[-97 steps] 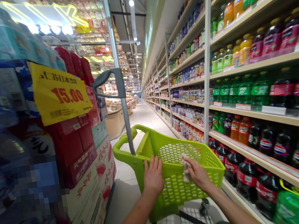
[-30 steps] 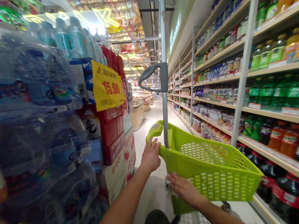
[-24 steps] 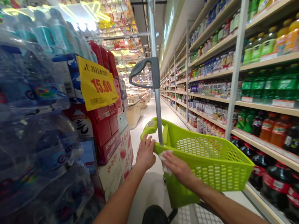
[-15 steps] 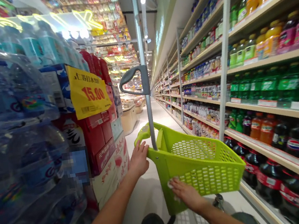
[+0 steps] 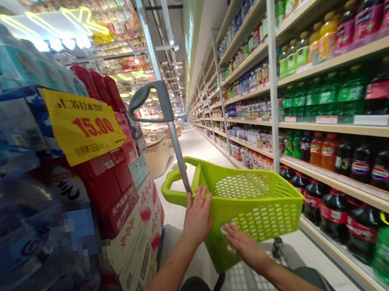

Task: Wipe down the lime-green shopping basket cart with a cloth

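Note:
A lime-green shopping basket [image 5: 209, 241] on a wheeled frame is before me, tilted in view, with a grey upright pole [image 5: 152, 39] and a grey handle [image 5: 149, 104]. My left hand [image 5: 197, 216] is closed over its upper rim near the foot of the pole, fingers reaching over the edge. Lower down, my right hand [image 5: 245, 248] presses a crumpled white wipe [image 5: 227, 238] against the basket's side, beside the slotted part. Most of the wipe is hidden under the fingers.
Shelves of bottled drinks [image 5: 323, 95] line the right side. Shrink-wrapped water bottles [image 5: 10, 219] and stacked drink cartons [image 5: 113, 192] with a yellow price sign [image 5: 83, 123] stand close on the left. A pale aisle floor [image 5: 188, 139] runs ahead.
My left hand has moved from the basket's handle end rightward onto the rim beside the pole. The wipe and right hand have shifted slightly up along the side. The view has turned a little right.

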`<state>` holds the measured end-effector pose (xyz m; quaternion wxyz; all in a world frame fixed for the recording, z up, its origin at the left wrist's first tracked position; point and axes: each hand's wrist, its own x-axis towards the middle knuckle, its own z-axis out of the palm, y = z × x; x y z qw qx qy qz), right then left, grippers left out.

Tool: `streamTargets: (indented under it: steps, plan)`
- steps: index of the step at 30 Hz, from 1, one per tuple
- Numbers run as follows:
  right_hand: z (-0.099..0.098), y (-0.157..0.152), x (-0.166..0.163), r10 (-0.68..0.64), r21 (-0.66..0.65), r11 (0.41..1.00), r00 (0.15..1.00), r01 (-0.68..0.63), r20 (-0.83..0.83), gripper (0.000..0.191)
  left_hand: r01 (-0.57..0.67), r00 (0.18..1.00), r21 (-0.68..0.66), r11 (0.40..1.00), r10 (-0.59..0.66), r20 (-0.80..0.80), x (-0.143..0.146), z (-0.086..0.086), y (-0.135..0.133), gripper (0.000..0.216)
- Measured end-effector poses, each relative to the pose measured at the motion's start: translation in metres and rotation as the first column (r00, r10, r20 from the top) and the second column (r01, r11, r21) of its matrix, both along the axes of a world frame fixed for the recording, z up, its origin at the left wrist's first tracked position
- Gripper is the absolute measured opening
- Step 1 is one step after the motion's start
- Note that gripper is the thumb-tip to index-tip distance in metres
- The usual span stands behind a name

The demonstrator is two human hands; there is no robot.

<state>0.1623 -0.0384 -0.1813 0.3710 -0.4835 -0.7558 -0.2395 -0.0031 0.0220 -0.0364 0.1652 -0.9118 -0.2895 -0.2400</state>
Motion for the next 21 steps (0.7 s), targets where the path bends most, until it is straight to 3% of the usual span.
streamTargets:
  steps: [4,6,8,11,13,15,19,21]
  plan:
    - [0.047,-0.005,0.016,-0.053,0.054,0.997,0.988,0.061,-0.142,0.041,0.026,0.995,-0.053,0.998,-0.031,-0.099,0.031,-0.007,0.001,0.057]
    - [0.059,-0.004,0.027,-0.090,0.063,0.993,0.982,0.102,-0.165,0.043,0.003,0.989,-0.085,0.996,-0.016,-0.147,0.042,-0.013,0.002,0.055]
    - [0.043,-0.008,0.040,-0.124,0.039,0.991,0.983,0.130,-0.135,0.042,-0.028,0.984,-0.111,0.993,0.008,-0.178,0.047,-0.020,0.003,0.055]
    - [-0.007,-0.022,0.057,-0.145,-0.014,0.989,0.988,0.144,-0.059,0.039,-0.052,0.978,-0.114,0.992,0.027,-0.206,0.047,-0.027,0.004,0.060]
    - [-0.025,-0.030,0.064,-0.150,-0.008,0.989,0.988,0.150,-0.041,0.038,-0.063,0.975,-0.096,0.993,0.041,-0.220,0.048,-0.029,0.003,0.062]
    - [-0.017,-0.032,0.068,-0.173,0.018,0.984,0.981,0.175,-0.083,0.040,-0.067,0.973,-0.082,0.994,0.047,-0.228,0.054,-0.030,0.001,0.062]
    - [0.022,-0.021,0.080,-0.225,0.081,0.967,0.958,0.242,-0.177,0.045,-0.050,0.967,-0.117,0.992,0.019,-0.255,0.074,-0.034,-0.007,0.063]
    - [0.018,-0.019,0.089,-0.247,0.095,0.960,0.955,0.264,-0.162,0.044,-0.065,0.963,-0.139,0.988,0.026,-0.267,0.081,-0.034,-0.010,0.063]
